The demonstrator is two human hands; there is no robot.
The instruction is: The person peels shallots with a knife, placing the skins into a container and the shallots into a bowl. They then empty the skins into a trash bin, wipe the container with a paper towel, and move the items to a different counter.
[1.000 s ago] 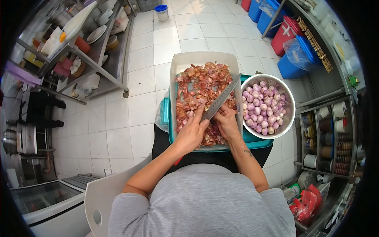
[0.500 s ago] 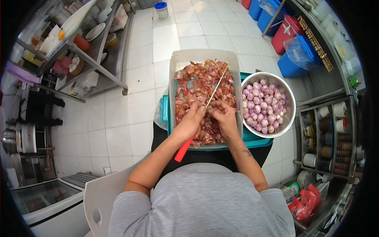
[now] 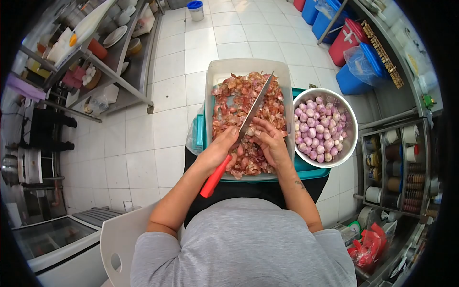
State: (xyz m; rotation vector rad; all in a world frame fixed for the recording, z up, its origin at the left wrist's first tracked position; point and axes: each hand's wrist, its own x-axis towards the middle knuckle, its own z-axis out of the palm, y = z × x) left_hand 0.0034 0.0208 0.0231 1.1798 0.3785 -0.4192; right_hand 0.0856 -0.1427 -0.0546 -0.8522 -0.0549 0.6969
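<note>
My left hand (image 3: 222, 147) is closed round the knife (image 3: 256, 102), near where the blade meets its red handle. The blade points up and to the right, its flat side showing. My right hand (image 3: 271, 143) pinches a small shallot (image 3: 250, 131) in its fingertips, close beside the blade. Both hands are over a translucent plastic bin (image 3: 289, 91) that holds a heap of reddish-brown papery skins (image 3: 233, 91). To the right, a perforated metal colander (image 3: 353, 119) is full of pinkish-purple peeled shallots (image 3: 321, 125).
Under the bin and colander is a teal tray (image 3: 306, 170). Steel shelving (image 3: 114, 71) stands at the left, with a white chair (image 3: 114, 234) at lower left. Blue bins (image 3: 354, 79), a red bin (image 3: 342, 45) and a jar rack (image 3: 394, 165) line the right. A lidded bucket (image 3: 196, 12) sits farther off.
The knife blade has turned from edge-on to showing its flat side, and its handle has shifted slightly left. My right fingers have spread a little, and the shallot between them now shows.
</note>
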